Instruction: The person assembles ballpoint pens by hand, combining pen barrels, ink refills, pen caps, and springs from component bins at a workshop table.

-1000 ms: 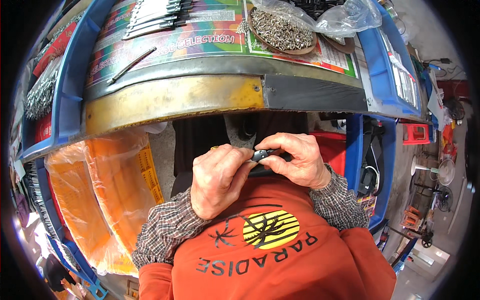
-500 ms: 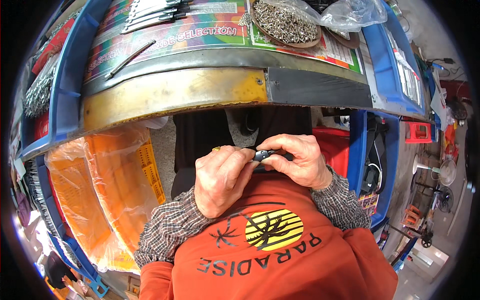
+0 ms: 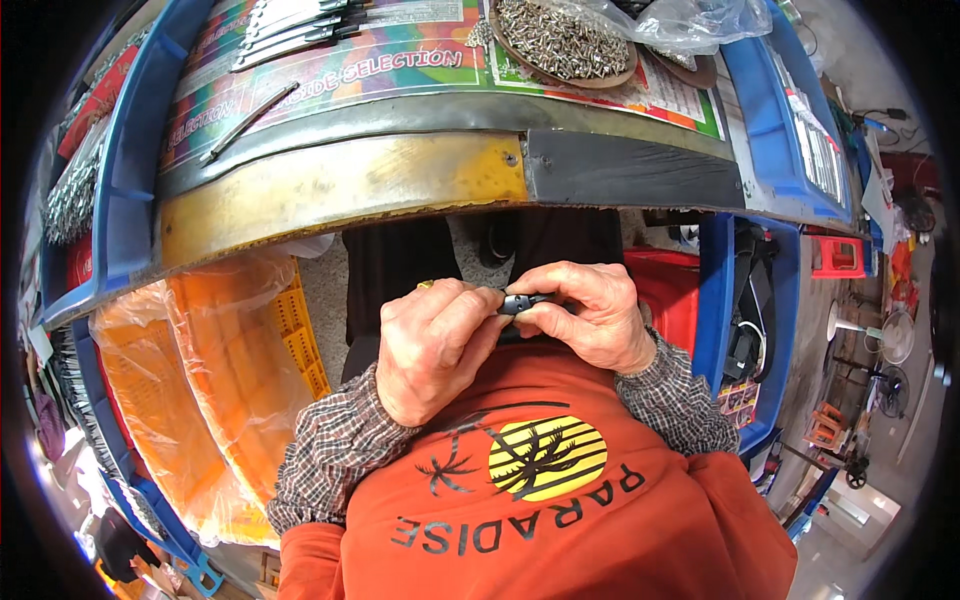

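Observation:
Close in front of my chest, both hands pinch a small black part (image 3: 524, 301). My left hand (image 3: 438, 345) grips its left end with thumb and fingers curled tight. My right hand (image 3: 590, 315) holds its right end between thumb and forefinger. The hands meet just below the worn metal front edge of the workbench (image 3: 340, 180). Most of the part is hidden by my fingers, so its shape is unclear.
On the bench top lie a colourful printed sheet (image 3: 330, 70), a thin metal rod (image 3: 248, 122), several flat metal pieces (image 3: 290, 20), a round tray of small screws (image 3: 565, 45) and a clear plastic bag (image 3: 690, 20). An orange crate in plastic wrap (image 3: 200, 390) stands to my left, blue bins (image 3: 745, 330) to my right.
The hands stay together on the small black part; only the fingers have shifted slightly. The view has tilted a little, so the bench sits higher in the picture.

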{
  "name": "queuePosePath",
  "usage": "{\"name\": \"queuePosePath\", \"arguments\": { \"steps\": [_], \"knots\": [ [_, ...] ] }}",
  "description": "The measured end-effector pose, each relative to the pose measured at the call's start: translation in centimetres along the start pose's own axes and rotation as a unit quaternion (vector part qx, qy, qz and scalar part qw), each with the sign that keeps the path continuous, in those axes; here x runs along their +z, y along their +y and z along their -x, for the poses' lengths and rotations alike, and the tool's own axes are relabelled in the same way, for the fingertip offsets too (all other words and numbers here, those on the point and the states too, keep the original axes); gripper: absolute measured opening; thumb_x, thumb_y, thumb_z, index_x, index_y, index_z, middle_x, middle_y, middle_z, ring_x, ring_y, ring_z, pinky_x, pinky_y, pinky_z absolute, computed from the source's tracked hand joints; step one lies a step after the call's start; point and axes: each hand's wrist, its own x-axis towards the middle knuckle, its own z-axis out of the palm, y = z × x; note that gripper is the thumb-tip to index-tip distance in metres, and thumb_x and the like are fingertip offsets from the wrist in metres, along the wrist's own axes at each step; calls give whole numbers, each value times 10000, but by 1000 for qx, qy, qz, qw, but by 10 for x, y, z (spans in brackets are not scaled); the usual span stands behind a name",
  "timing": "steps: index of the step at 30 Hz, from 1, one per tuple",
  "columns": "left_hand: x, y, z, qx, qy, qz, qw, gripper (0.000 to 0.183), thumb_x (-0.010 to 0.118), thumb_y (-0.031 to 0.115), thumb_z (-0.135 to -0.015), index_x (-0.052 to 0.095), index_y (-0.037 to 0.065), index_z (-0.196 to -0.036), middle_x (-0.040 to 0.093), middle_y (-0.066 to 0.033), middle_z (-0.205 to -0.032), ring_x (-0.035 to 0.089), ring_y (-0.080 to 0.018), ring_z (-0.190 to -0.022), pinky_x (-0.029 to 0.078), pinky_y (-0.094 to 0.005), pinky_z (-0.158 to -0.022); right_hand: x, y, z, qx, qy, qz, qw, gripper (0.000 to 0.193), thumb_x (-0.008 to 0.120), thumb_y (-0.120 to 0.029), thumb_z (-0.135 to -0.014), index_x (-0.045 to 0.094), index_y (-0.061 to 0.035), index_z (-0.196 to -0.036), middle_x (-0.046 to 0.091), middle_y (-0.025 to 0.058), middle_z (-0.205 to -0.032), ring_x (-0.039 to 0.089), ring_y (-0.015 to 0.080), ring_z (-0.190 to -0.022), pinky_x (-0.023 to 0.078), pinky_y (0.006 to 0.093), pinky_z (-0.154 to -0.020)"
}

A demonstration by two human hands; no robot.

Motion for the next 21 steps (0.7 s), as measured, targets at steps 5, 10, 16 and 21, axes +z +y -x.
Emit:
{"name": "queuePosePath", "arguments": {
  "steps": [5,10,16,21],
  "knots": [
    [6,4,0,-26,30,-5,999,239,745,-22,-676,628,17,-881,646,-99,-776,641,-248,-659,504,-321,-571,0,5,1,-22,28,27,999,169,665,-17,-844,649,21,-1008,689,89,-831,677,132,-685,536,240,-596],
    [7,1,-7,18,68,-7,997,250,730,-23,-669,605,30,-879,596,-74,-730,591,-235,-601,472,-327,-534,-2,-3,-4,-18,37,18,999,185,676,-11,-833,650,20,-1014,688,94,-842,675,139,-697,535,250,-607],
    [-7,4,-24,36,64,-28,997,247,732,-21,-671,605,30,-877,603,-78,-739,592,-237,-606,470,-328,-538,-26,-24,-25,-60,22,101,993,229,716,-12,-795,649,17,-1012,655,86,-842,627,138,-678,505,262,-595],
    [-17,4,-34,23,73,-34,997,229,742,-31,-672,633,30,-865,624,-86,-734,599,-221,-593,470,-311,-519,-50,-41,-55,-139,146,255,946,179,718,-13,-788,658,15,-954,626,74,-777,568,129,-600,455,259,-538]
  ]
}}
